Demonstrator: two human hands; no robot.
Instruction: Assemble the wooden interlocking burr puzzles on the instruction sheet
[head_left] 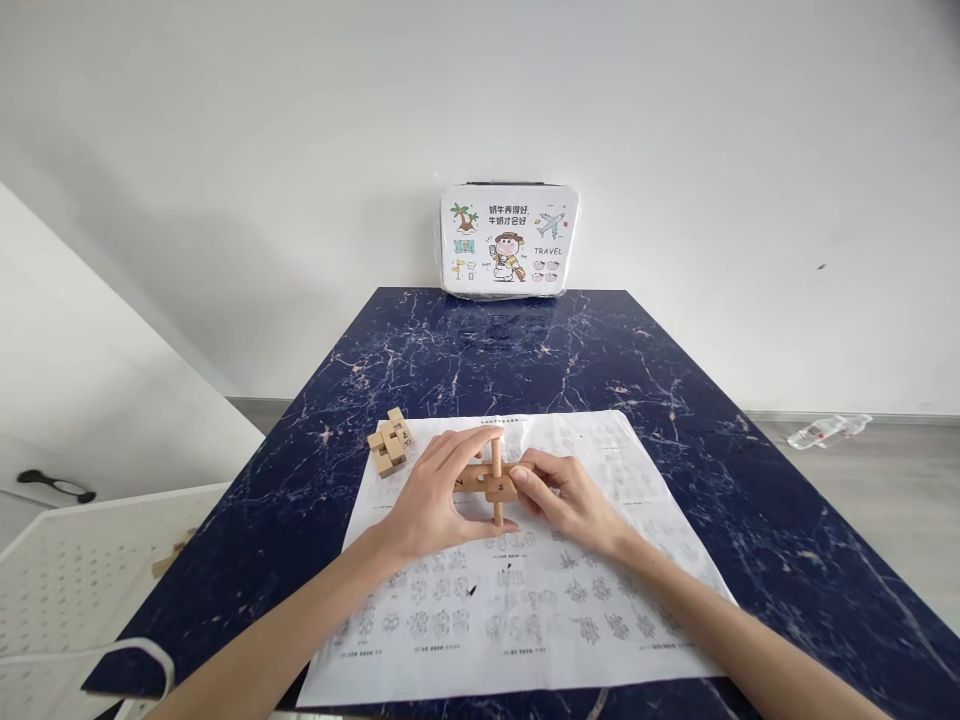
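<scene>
A partly joined wooden burr puzzle is held between my two hands above a printed sheet. One round-ended stick stands upright through a crosswise piece with a dark mark on it. My left hand grips the upright stick from top and bottom, with the thumb below and fingers above. My right hand pinches the right end of the crosswise pieces between thumb and fingers. Beyond my left hand, a small cluster of interlocked wooden blocks with dark marks rests at the sheet's upper left corner.
The sheet carries rows of small puzzle drawings and lies on a dark blue marbled table. At the back, a white cartoon-printed case leans against the wall. To the left is a white perforated basket; on the right floor lies a plastic bottle.
</scene>
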